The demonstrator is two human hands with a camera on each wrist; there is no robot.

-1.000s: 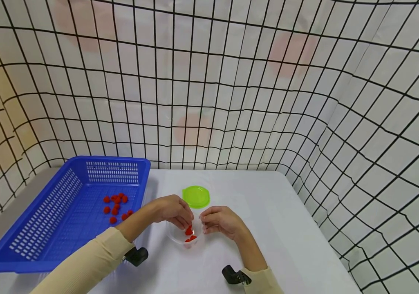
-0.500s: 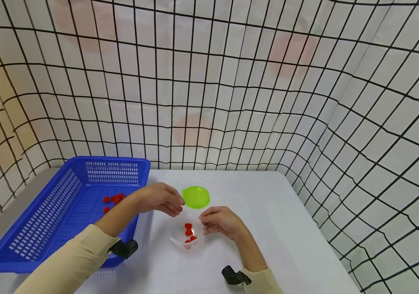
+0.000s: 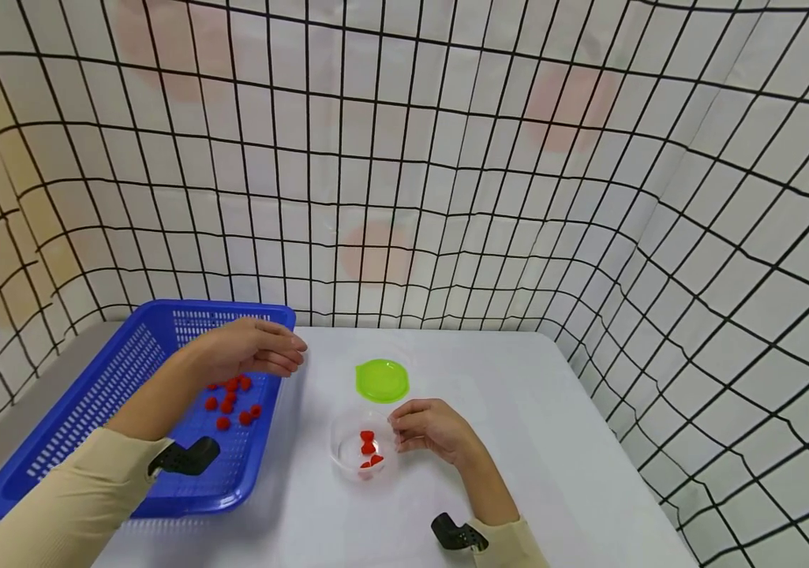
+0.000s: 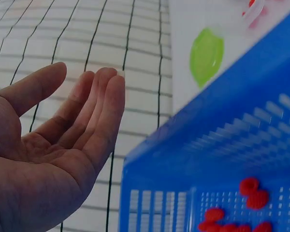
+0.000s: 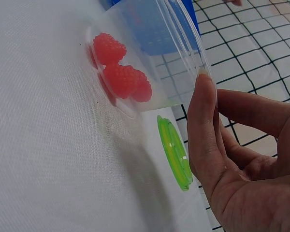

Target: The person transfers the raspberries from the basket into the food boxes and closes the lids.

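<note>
Head view: the person's left hand (image 3: 249, 349) is hovering over the right side of a blue rectangular plastic basket (image 3: 191, 506) with perforated walls, its fingertips reaching past the rim. In the left wrist view, these fingers are extending loosely, released, with the thumb standing apart. Beneath the hand, a cluster of red, bumpy raspberry-shaped pieces (image 3: 229, 398) is lying on the basket's floor.

The right hand (image 3: 432, 430) is grasping the rim of a clear round plastic bowl (image 3: 342, 453), thumb and finger pinching it from opposite sides. The bowl is standing on the white cloth-covered table (image 3: 503, 410), to the right of the basket and well apart from the left hand. A few red raspberries (image 3: 367, 448) are resting inside it. A bright green round plastic lid (image 3: 383, 381) is lying just beyond the bowl. Beige sleeves (image 3: 73, 489) are covering both forearms.
</note>
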